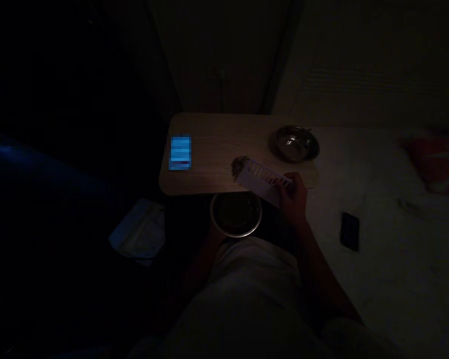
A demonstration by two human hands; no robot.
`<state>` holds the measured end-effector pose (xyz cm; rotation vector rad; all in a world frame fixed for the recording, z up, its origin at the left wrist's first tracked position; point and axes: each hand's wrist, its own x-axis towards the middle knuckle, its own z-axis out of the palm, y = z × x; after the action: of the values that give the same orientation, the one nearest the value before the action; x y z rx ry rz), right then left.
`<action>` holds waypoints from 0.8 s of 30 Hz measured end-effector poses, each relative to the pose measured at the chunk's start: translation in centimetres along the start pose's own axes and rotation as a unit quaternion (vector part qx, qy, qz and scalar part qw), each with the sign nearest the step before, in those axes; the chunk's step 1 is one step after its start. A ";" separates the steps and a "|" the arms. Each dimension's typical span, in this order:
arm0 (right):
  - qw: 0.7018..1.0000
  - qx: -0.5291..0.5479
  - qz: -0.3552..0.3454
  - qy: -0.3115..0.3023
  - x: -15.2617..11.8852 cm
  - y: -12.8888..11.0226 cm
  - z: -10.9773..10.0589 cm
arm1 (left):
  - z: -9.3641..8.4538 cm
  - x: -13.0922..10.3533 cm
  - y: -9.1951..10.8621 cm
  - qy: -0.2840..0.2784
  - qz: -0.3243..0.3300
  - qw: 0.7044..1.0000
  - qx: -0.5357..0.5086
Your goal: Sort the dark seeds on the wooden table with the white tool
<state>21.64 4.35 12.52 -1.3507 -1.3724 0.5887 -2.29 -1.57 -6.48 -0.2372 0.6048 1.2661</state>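
Note:
My right hand [295, 198] is closed on one end of a flat white piece with a row of dark marks or slots [260, 185]; the dimness hides its exact kind. Its far end touches or lies right beside a small pile of dark, seed-like grains [240, 167] on the wooden table [217, 134]. Below the table's near edge, my left hand [217, 233] grips the rim of a metal bowl [236, 234] from the left side. Its fingers are mostly in shadow, and the bowl's inside is too dark to make out.
Another shiny metal bowl [297, 144] stands at the table's back right. A lit blue screen [180, 152] glows at the left end. A dark phone [349, 231] lies on the pale surface at right, with red cloth [439, 162] beyond. A pale package [140, 229] is low at left.

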 end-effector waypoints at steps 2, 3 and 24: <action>1.000 -0.001 -0.003 0.004 0.1 0.1 -0.1 | 1.6 -0.9 -0.1 0.025 0.009 1.000 -0.002; 1.000 0.001 -0.004 0.006 0.1 0.2 -0.2 | 2.5 -1.4 -0.1 0.034 0.006 0.999 0.003; 1.000 -0.003 0.026 0.001 -0.6 0.6 0.7 | 6.3 -3.4 -0.2 0.077 0.005 0.997 0.003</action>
<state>21.17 4.18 11.55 -1.3950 -1.3413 0.6195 -0.84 -1.35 0.47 -0.3294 0.7434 1.2620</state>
